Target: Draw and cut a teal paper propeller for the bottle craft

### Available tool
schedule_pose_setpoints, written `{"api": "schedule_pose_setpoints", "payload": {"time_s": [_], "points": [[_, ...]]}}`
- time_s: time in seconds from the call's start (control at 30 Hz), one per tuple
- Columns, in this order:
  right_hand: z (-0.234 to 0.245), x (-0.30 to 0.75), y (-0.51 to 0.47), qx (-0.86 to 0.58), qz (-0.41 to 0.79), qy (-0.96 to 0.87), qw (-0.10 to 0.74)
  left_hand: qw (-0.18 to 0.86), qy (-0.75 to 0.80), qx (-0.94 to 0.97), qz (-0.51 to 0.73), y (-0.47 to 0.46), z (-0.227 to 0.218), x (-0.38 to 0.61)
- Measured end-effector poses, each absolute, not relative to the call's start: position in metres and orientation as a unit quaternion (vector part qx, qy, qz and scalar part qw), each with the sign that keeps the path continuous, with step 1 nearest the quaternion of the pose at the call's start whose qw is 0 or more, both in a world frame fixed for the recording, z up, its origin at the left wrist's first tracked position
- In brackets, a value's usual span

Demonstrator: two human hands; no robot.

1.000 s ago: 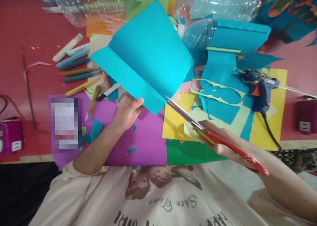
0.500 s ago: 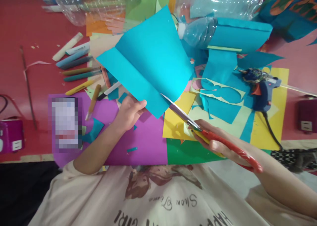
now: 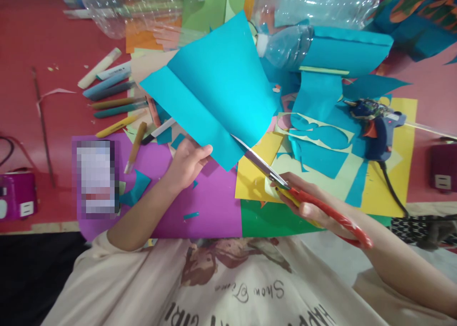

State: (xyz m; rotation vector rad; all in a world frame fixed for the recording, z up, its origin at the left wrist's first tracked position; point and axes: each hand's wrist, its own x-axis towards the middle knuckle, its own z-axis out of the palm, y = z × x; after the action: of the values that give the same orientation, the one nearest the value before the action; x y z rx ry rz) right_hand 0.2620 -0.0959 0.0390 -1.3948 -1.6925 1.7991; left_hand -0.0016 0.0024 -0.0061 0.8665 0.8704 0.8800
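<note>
Crossing blue paper (image 3: pixel 221 83) edge: scissors (image 3: pixel 302 195)

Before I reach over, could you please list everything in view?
Large creased paper sheet: one, turquoise, centre
Long metal scissors: one, red and yellow handles, right of centre
Pistol-shaped glue gun: one, dark blue, right
Clear plastic bottles: at least three, colourless, far side
Slim pens: several, mixed colours, left
Pixelated phone-like rectangle: one, mostly white, left
Thin stick: one, brown, left
Boxy things: two, purple, side edges
Flat paper pieces: many, multicoloured, across tabletop
Tabletop: one, red, beneath
Printed shirt: one, cream, bottom
Left hand: one, bare, gripping sheet
Right hand: one, bare, holding scissors
</note>
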Motion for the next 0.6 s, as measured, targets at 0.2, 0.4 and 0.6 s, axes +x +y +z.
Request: {"api": "schedule_pose_setpoints", "payload": {"time_s": [0.2, 0.4, 0.6], "points": [[0.0358, 0.2600, -0.0973, -0.487, 0.654, -0.558, 0.158, 0.728, 0.394, 0.392, 0.401, 0.0028, -0.0073, -0.0014], [0.0342, 0.2602, -0.0985, -0.495, 0.635, -0.572, 0.153, 0.728, 0.395, 0.391, 0.403, 0.0028, -0.0071, -0.0022], [0.0314, 0.2650, -0.1002, -0.504, 0.616, -0.590, 0.138, 0.728, 0.399, 0.381, 0.408, 0.0029, -0.0037, -0.0001]]}}
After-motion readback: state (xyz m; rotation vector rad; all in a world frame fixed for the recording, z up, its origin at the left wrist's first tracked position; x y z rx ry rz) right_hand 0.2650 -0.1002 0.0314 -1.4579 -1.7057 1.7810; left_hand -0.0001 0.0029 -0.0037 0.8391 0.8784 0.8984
